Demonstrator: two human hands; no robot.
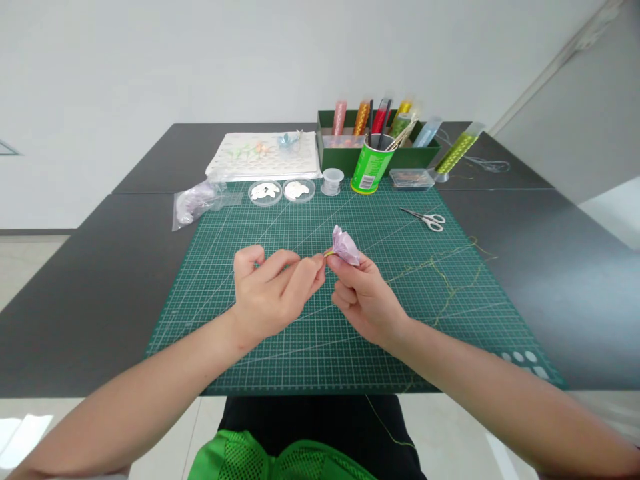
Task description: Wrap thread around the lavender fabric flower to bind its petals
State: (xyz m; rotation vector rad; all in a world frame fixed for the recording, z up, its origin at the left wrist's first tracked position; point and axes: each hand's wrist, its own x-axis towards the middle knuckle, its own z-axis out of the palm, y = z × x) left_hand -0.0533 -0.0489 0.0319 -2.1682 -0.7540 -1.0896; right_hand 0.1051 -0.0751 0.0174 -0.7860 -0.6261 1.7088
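A small lilac artificial flower [346,247] is held above the cutting mat, its ruffled petals tilted up to the right. My right hand [367,293] pinches it at the base with thumb and forefinger, the other fingers curled in. At its lower left, my left hand [277,287] closes thumb and forefinger on the thin yellow-green stem [329,253], its other fingers bent. Both sets of fingertips almost meet, and the exact grip is partly hidden. Loose yellow-green thread [450,290] trails across the mat to the right of my hands.
The green cutting mat [215,340] covers the table's middle. Scissors [425,219] lie at right. Behind stand a green can [371,168], a dark green box [340,160] with thread tubes, two dishes of white pieces [265,192], a plastic bag [197,201] and a white tray [230,157].
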